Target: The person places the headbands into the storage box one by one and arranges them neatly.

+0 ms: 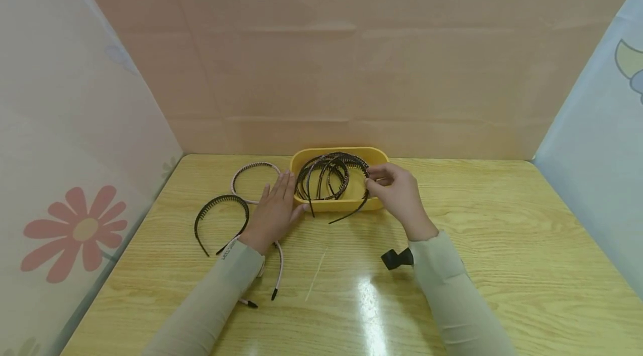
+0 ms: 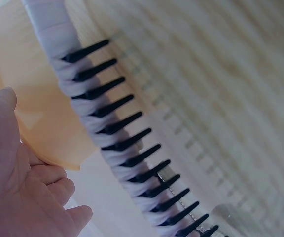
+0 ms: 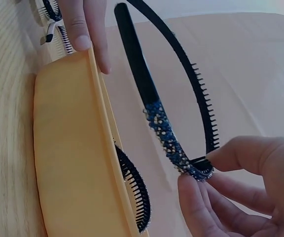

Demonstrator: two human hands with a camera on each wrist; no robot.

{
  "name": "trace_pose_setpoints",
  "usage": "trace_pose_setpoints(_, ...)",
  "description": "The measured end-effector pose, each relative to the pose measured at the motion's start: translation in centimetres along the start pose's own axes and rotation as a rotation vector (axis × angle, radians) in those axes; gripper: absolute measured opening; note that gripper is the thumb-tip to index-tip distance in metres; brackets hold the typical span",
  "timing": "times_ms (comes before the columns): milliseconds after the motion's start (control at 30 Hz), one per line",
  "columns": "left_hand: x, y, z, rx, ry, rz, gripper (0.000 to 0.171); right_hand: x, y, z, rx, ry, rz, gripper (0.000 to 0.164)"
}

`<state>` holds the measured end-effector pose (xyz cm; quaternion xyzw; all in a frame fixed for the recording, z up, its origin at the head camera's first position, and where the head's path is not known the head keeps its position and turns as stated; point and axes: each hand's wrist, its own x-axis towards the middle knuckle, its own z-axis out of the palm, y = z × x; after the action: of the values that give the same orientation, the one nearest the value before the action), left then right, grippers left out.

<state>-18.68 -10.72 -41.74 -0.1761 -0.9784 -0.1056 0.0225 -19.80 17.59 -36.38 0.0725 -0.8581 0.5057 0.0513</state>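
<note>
My right hand (image 1: 402,197) pinches a black toothed headband (image 3: 167,140) with a dark blue beaded covering, thumb on one side and fingers on the other. The headband is above the yellow container (image 3: 78,143), its ends toward me. Several dark headbands (image 1: 321,160) lie overlapping inside the container; one beaded edge shows over the rim in the right wrist view. At the container's left end rests my left hand (image 1: 273,211), fingers extended and touching the rim. A lilac wrapped headband with black teeth (image 2: 107,128) stands close to the left wrist camera.
On the wooden table (image 1: 502,244), left of the container, lie a pale pink headband (image 1: 252,164) and a black toothed headband (image 1: 221,197). Pale headband ends (image 1: 279,267) show beside the left sleeve. A brown wall (image 1: 351,82) stands behind, patterned panels at both sides.
</note>
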Motion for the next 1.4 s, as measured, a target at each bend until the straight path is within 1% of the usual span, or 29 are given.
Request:
trace_pose_setpoints(267, -0.1, 0.0, -0.1, 0.004, -0.014, -0.01, 0.082, 1.0, -0.1, 0.2, 0.053, 0.05, 0.045, 0.03)
trace_pose_setpoints(500, -0.1, 0.1, -0.2, -0.002, -0.013, -0.006, 0.081, 2.4, 0.2, 1.0, 0.199, 0.113, 0.099, 0.031)
trace_pose_setpoints(700, -0.1, 0.1, -0.1, -0.006, -0.017, -0.007, 0.081, 3.2, 0.4, 1.9, 0.274, 0.179, 0.094, 0.029)
trace_pose_setpoints(833, -0.2, 0.1, -0.1, -0.014, -0.02, -0.012, 0.081, 3.7, 0.6, 2.5, 0.272, 0.181, 0.105, 0.028)
trace_pose_setpoints(967, -0.2, 0.0, -0.1, -0.013, -0.019, -0.013, 0.081, 4.0, 0.9, 3.1, 0.25, 0.157, 0.127, 0.028)
trace_pose_setpoints(1167, -0.1, 0.0, -0.1, -0.019, -0.029, -0.009, 0.081, 4.2, 1.4, 4.0, 0.23, 0.136, 0.137, 0.027)
trace_pose_setpoints(1400, -0.1, 0.0, -0.2, -0.018, -0.022, -0.005, 0.081, 4.2, 1.4, 5.0, 0.167, 0.133, 0.138, 0.027)
